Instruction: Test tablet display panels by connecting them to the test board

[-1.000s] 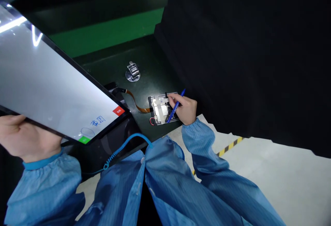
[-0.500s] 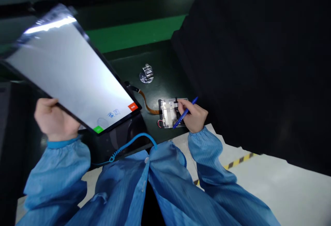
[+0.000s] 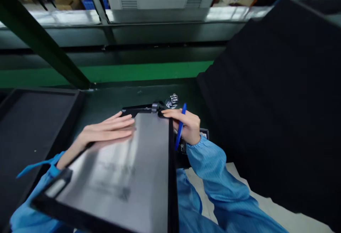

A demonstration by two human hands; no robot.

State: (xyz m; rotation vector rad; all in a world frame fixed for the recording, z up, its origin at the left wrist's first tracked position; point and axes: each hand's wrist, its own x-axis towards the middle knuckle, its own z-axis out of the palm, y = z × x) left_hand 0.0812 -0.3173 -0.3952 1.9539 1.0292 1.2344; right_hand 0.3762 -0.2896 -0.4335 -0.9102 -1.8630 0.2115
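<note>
A large flat display panel (image 3: pixel 149 176) with a black frame and a shiny grey face stands tilted in front of me, its lower part close to my body. Blurred markings show on the grey face. My left hand (image 3: pixel 109 130) lies with straight fingers over the panel's upper left part; its thumb is hidden. At the upper right corner, my right hand (image 3: pixel 188 124) holds a blue pen (image 3: pixel 180 130), while its fingertips touch the dark strip along the top edge. Partly covered by that hand and the panel is a small circuit unit (image 3: pixel 204 133).
A shiny metal clamp-like piece (image 3: pixel 172 100) sits on the dark green bench (image 3: pixel 106 98) just beyond the panel. To the left is a black tray-like surface (image 3: pixel 32 119); black cloth (image 3: pixel 266 112) hangs at right. A dark green post (image 3: pixel 48 41) slants at upper left.
The panel has swung from the left to in front of me, and its lit white screen no longer shows. Both hands have moved to its top. My view has lifted.
</note>
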